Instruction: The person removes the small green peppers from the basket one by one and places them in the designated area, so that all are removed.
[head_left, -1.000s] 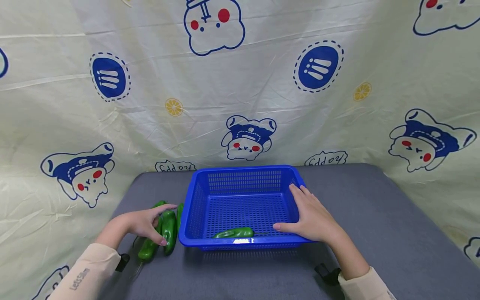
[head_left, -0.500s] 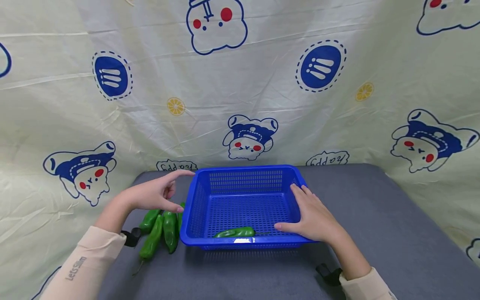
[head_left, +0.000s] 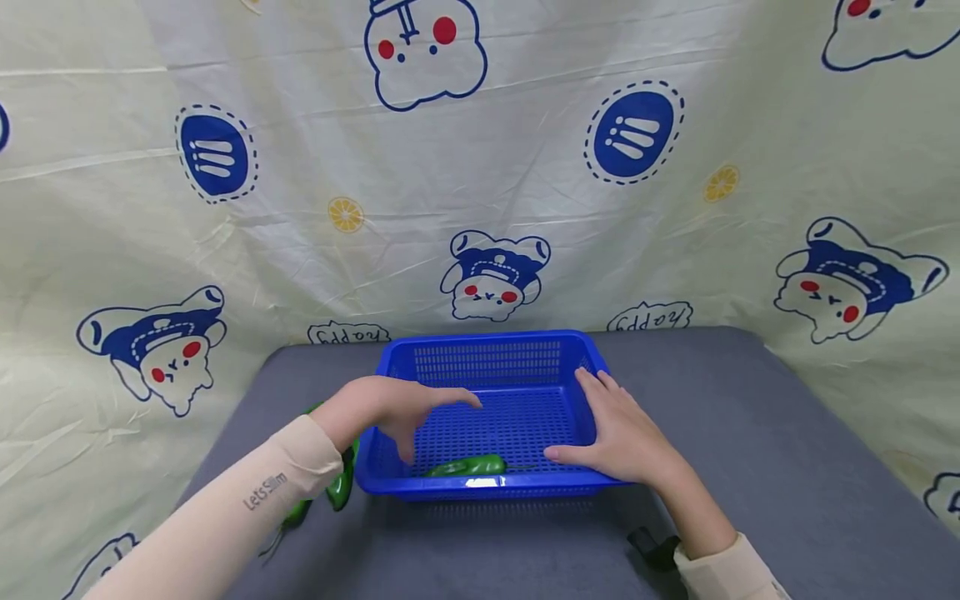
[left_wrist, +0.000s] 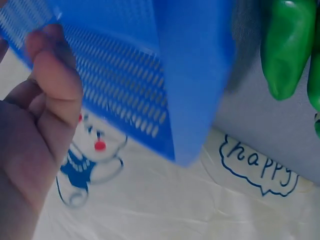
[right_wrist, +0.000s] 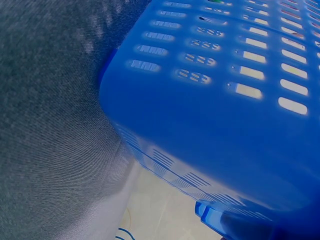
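Observation:
A blue perforated plastic basket [head_left: 495, 482] stands on the dark grey table. One green pepper [head_left: 472, 465] lies inside along its front wall. My left hand [head_left: 405, 410] hovers over the left part of the basket, index finger stretched out and thumb pointing down; I see nothing held. In the left wrist view its other fingers bend loosely near the basket's wall [left_wrist: 195, 75]. My right hand [head_left: 626, 429] rests on the basket's right rim with spread fingers; the right wrist view shows only the basket's outer side [right_wrist: 200, 120]. Left of the basket lie green peppers [head_left: 341, 483], partly behind my left forearm.
The grey table [head_left: 720, 433] extends to the right of the basket and in front of it. A pale printed sheet [head_left: 420, 175] hangs behind the table. Peppers [left_wrist: 287, 45] lie close beside the basket in the left wrist view.
My left hand has moved from the peppers on the left, up past the basket's left rim, to over its inside. The right hand and the basket have stayed put.

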